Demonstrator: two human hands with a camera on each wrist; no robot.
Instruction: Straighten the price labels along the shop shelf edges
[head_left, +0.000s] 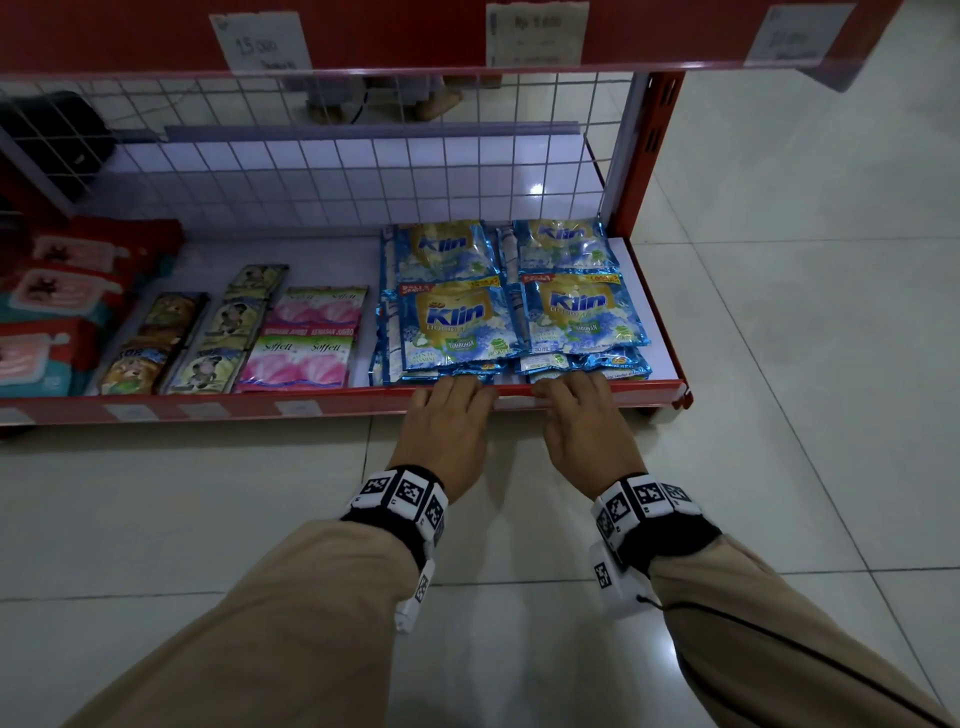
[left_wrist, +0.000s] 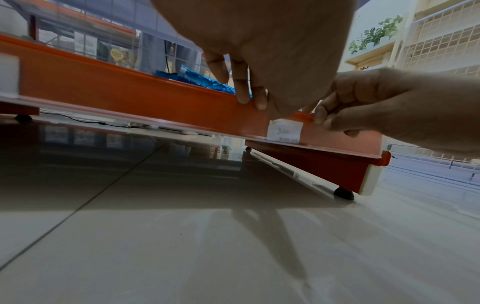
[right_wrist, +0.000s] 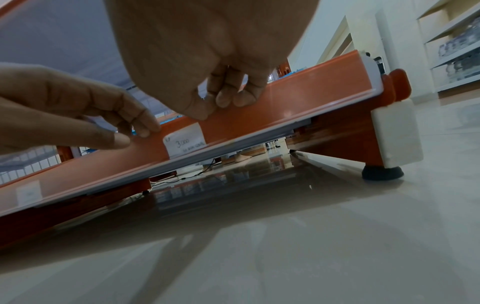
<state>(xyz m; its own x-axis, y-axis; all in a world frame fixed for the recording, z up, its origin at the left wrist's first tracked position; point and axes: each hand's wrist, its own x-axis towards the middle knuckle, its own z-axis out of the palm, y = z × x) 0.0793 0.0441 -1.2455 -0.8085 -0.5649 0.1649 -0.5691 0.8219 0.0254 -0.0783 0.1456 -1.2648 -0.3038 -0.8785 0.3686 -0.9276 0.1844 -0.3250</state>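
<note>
A small white price label (head_left: 514, 401) reading 3.000 sits in the clear holder on the red edge strip (head_left: 337, 402) of the bottom shelf. It shows more clearly in the wrist views (left_wrist: 284, 132) (right_wrist: 185, 144) and looks roughly level with the strip. My left hand (head_left: 457, 391) grips the strip just left of the label, fingers (left_wrist: 245, 94) curled over the top edge and thumb on the front. My right hand (head_left: 569, 391) grips the strip just right of it, its fingertips (right_wrist: 226, 100) on the top edge and its thumb by the label's upper right corner.
Blue Klin sachets (head_left: 462, 322) lie right behind my hands, with pink sachets (head_left: 306, 338) and other packs further left. More labels sit along the strip (head_left: 298, 408) and on the upper shelf edge (head_left: 535, 34). The shelf's end cap and foot (right_wrist: 381, 172) stand to the right on the tiled floor (head_left: 779, 312).
</note>
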